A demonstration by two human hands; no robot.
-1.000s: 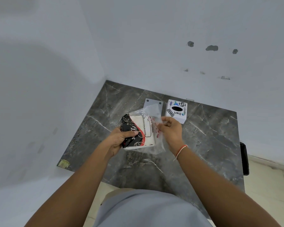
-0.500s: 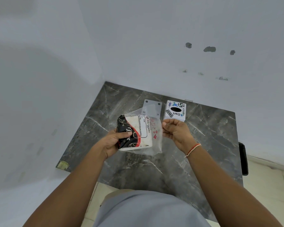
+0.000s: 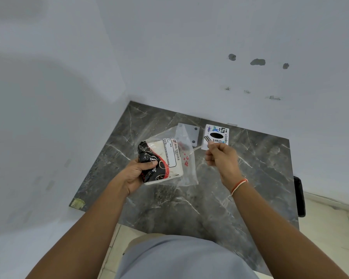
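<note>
1 tissue pk (image 3: 163, 159) in clear bag (image 3: 188, 175), L hand (image 3: 134, 174) grips.

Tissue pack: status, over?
Left grip holds tissue pack above table. Right grip pinches wrapper edge, stretched rightward. White box on table behind right grip.
</note>
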